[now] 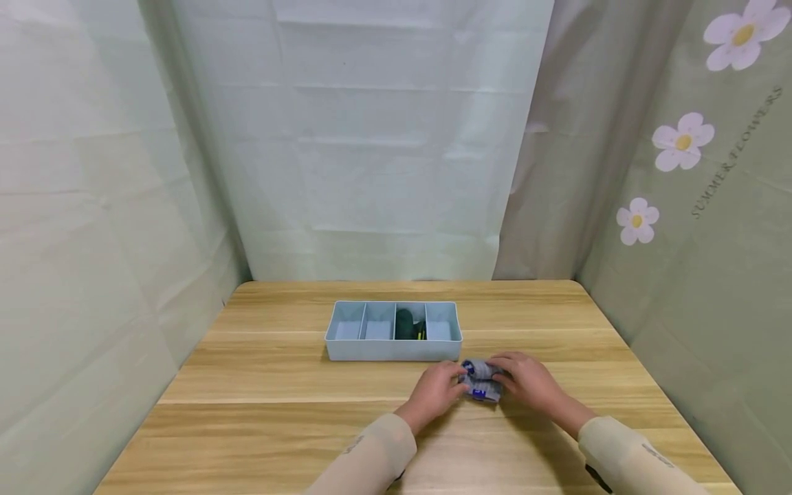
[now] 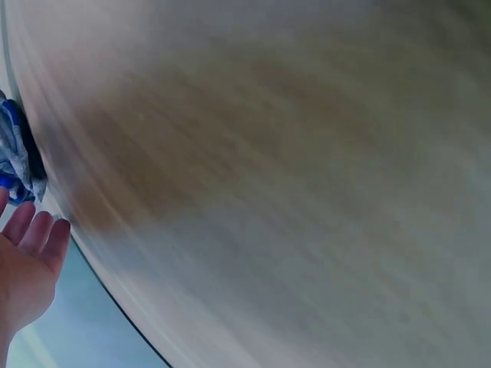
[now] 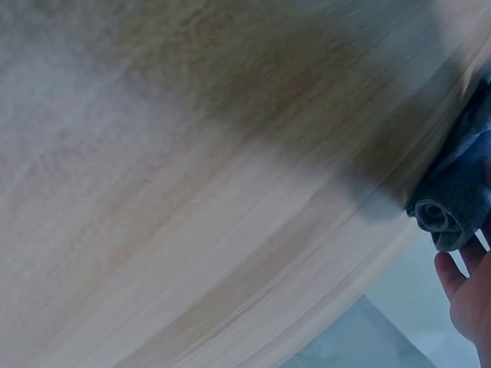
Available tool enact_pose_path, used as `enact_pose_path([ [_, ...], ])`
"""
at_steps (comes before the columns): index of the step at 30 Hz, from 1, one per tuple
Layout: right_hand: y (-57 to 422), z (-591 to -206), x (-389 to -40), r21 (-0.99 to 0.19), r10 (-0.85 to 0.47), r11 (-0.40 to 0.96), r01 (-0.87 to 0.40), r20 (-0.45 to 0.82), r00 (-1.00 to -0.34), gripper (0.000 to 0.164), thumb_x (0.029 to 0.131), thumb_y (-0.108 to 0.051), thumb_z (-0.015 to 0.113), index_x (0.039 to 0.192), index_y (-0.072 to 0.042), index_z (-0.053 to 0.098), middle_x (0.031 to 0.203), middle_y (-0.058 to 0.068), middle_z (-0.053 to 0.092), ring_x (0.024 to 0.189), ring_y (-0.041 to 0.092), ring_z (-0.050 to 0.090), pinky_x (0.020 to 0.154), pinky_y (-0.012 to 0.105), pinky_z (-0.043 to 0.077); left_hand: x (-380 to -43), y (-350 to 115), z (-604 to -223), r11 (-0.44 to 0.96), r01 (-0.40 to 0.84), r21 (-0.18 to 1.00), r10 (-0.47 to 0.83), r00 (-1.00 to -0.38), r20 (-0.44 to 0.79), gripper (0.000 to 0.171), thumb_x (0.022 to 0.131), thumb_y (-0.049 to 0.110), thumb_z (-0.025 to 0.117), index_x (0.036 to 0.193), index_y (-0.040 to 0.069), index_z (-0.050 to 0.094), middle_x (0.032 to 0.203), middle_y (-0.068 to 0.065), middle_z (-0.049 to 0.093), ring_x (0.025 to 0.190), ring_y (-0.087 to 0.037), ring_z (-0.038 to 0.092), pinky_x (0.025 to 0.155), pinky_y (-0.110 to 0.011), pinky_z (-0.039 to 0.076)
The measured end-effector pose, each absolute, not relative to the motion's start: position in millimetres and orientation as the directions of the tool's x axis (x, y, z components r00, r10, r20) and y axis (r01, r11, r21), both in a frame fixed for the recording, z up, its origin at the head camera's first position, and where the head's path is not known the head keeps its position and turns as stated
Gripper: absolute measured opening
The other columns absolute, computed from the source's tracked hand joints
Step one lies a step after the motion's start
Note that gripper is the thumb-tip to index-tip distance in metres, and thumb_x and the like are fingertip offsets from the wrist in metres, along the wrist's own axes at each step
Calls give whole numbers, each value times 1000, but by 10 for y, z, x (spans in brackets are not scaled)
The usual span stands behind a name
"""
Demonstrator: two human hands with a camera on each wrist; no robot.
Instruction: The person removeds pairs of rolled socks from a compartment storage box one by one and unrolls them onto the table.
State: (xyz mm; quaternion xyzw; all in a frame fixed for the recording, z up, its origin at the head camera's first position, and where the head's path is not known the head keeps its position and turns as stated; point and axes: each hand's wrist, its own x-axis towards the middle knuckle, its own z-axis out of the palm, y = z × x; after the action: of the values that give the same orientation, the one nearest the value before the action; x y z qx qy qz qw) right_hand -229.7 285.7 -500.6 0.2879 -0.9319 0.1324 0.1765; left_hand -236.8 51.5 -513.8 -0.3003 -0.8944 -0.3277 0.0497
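Observation:
A grey knitted sock [image 1: 482, 371] with blue patches lies partly rolled up on the table, just in front of the box's right end. My left hand [image 1: 436, 392] pinches its left end between thumb and fingers. At the opposite end, my right hand [image 1: 529, 381] grips the roll, fingers over the top and thumb lower down. The right wrist view shows the spiral end of the rolled sock [image 3: 453, 203] beside the right fingertips. In the left wrist view, the sock [image 2: 17, 153] appears at the left edge above the left hand [image 2: 29, 264].
A light blue box [image 1: 392, 350] with several compartments stands behind the hands. One compartment holds a dark green bundle [image 1: 405, 324] with yellow marks beside it. The wooden table [image 1: 260, 392] is bordered by pale curtains [image 1: 371, 151] at the back and sides.

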Motion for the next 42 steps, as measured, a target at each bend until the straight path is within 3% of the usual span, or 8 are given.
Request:
enact_pose_path([
  [5, 2867, -5017, -2321, -178, -484, 793, -582, 395, -781, 30, 86, -10, 77, 115, -6, 72, 110, 8, 71, 100, 26, 68, 85, 46, 55, -2379, 556, -5156, 616, 553, 562, 490, -827, 277, 25, 92, 18, 72, 113, 5, 73, 112, -8, 69, 106, -22, 64, 94, -34, 50],
  [11, 2886, -5009, -2367, -234, -477, 771, -592, 403, -781, 29, 85, -7, 76, 114, -4, 73, 106, 7, 73, 96, 26, 70, 83, 45, 56, -2385, 586, -5177, 619, 600, 507, 517, -797, 312, 18, 89, 15, 74, 105, 5, 75, 107, -6, 70, 101, -16, 65, 91, -29, 51],
  [18, 2883, -4981, -2402, -292, -453, 766, -573, 387, -803, 27, 87, -7, 74, 114, -4, 73, 105, 10, 74, 96, 28, 70, 83, 47, 55, -2394, 612, -5207, 632, 627, 456, 545, -777, 314, 18, 89, 13, 73, 105, 4, 75, 112, -7, 70, 106, -19, 64, 95, -30, 49],
  [24, 2878, -4947, -2499, -348, -427, 778, -524, 320, -846, 26, 90, -7, 70, 116, -2, 72, 106, 12, 73, 96, 30, 70, 83, 49, 55, -2370, 633, -5186, 630, 660, 409, 572, -751, 330, 20, 89, 9, 72, 107, 2, 75, 116, -10, 68, 109, -21, 63, 97, -29, 47],
  [30, 2850, -4950, -2587, -392, -383, 797, -459, 258, -887, 26, 92, -8, 68, 118, -2, 72, 108, 14, 73, 99, 33, 68, 86, 50, 53, -2346, 633, -5148, 642, 712, 285, 633, -702, 327, 21, 88, 10, 71, 108, 2, 75, 112, -8, 70, 106, -19, 65, 95, -26, 48],
  [42, 2792, -4943, -2655, -482, -292, 805, -346, 186, -938, 26, 94, -7, 65, 119, -1, 71, 116, 18, 69, 111, 39, 63, 95, 55, 47, -2343, 621, -5149, 658, 721, 218, 655, -691, 307, 19, 90, 15, 70, 106, 6, 75, 115, -6, 69, 105, -16, 65, 93, -25, 49],
])
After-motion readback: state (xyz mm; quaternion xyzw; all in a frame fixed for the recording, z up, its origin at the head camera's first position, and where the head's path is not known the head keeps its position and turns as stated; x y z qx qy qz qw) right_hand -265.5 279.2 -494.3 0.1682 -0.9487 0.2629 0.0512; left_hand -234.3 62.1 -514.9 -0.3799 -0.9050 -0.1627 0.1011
